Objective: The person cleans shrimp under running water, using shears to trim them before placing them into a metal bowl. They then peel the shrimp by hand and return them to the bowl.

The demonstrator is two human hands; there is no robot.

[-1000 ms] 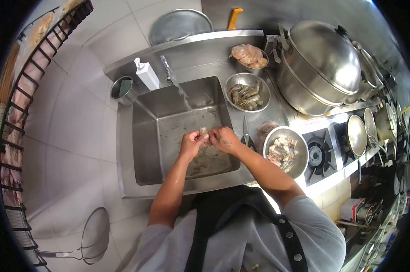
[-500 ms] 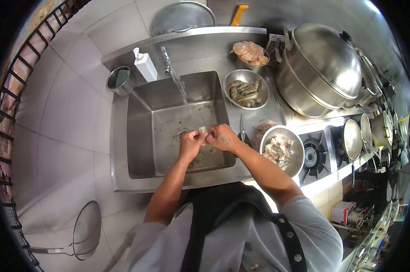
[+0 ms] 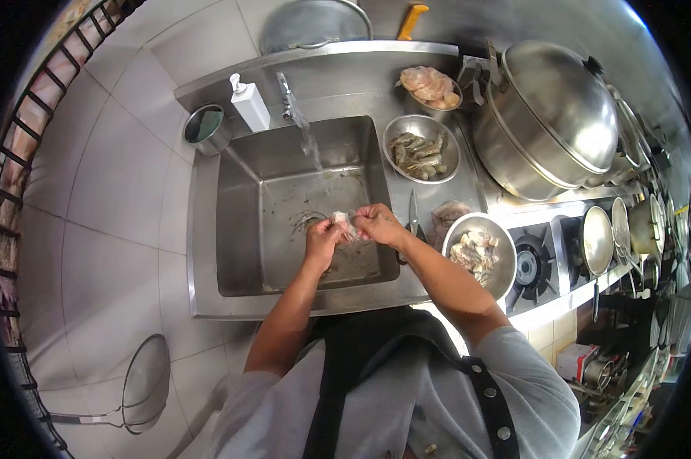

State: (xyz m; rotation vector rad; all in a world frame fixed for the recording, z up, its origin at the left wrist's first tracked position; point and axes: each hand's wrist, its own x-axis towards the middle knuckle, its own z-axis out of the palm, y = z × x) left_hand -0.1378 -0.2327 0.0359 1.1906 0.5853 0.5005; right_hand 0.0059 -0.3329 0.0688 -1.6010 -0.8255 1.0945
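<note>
Over the steel sink (image 3: 284, 264), my left hand (image 3: 324, 239) pinches a small pale shrimp (image 3: 342, 222). My right hand (image 3: 377, 225) has its fingers closed on the shrimp's other side, with thin translucent shell between the hands. Bits of shell and feelers lie on the sink bottom. Right of the sink, a steel bowl (image 3: 391, 164) holds grey whole shrimp (image 3: 418, 155). Nearer my right forearm, a larger bowl (image 3: 504, 271) holds pale peeled pieces (image 3: 475, 252). Scissors (image 3: 413, 210) lie between the sink and that bowl.
Water runs from the faucet (image 3: 288, 103). A white soap bottle (image 3: 250, 105) and a steel cup (image 3: 206, 130) stand at the back left. Behind the shrimp is a bowl of pale meat (image 3: 429, 86). A large lidded pot (image 3: 540, 122) and a burner (image 3: 527, 266) are at right.
My hands have moved slightly apart, and the shrimp with its loosened shell now shows between them. The whole view has shifted a little.
</note>
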